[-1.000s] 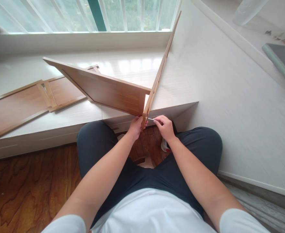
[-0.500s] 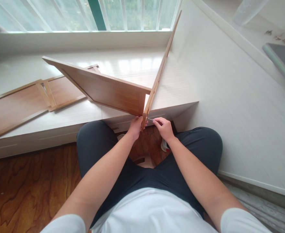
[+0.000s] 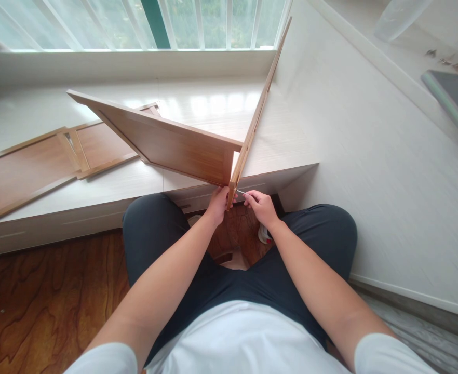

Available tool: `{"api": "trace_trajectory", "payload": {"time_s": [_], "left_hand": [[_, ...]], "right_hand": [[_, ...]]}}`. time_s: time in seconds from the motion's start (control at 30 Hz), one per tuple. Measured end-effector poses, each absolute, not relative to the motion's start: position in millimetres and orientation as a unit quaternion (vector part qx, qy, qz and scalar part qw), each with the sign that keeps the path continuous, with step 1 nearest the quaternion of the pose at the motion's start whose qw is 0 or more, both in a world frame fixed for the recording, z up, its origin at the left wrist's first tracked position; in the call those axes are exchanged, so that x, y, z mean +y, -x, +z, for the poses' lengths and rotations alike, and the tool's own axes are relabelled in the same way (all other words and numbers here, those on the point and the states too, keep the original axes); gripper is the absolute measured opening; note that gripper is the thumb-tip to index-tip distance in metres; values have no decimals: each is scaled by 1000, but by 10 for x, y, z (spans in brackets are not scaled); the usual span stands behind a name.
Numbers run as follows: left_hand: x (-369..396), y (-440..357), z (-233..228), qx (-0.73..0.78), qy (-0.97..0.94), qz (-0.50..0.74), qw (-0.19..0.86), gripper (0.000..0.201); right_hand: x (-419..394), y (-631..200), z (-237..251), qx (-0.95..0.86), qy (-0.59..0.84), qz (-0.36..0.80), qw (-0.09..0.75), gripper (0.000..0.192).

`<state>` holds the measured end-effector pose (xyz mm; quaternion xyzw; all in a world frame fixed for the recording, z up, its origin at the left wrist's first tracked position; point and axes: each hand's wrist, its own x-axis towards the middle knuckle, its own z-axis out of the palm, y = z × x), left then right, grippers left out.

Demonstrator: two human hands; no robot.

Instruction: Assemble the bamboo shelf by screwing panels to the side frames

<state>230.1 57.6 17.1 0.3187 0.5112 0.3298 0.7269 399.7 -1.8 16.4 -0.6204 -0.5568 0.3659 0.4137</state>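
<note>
Two wooden panels meet at a corner over the white window bench. One broad panel slants off to the left. A thin panel stands on edge and runs back toward the window. My left hand grips the near corner where they join. My right hand pinches a thin metal tool, its tip against the outer face of the thin panel at that corner.
A wooden frame piece lies flat on the bench at the left. A white cabinet side rises on the right, with a dark phone and small metal fittings on its top. Wood floor lies below my knees.
My right hand has shifted slightly left, closer to the panel corner. The panels and my left hand stay where they were.
</note>
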Motion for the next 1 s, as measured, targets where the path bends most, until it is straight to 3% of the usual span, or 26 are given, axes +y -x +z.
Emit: {"api": "trace_trajectory", "payload": {"time_s": [0.37, 1.0], "left_hand": [[600, -2316, 139, 489, -326, 315, 745, 34], [591, -2320, 177, 492, -330, 308, 744, 36]], "right_hand": [[-12, -3985, 216, -556, 624, 370, 407, 35], [-22, -3970, 206, -541, 609, 407, 413, 51]]}}
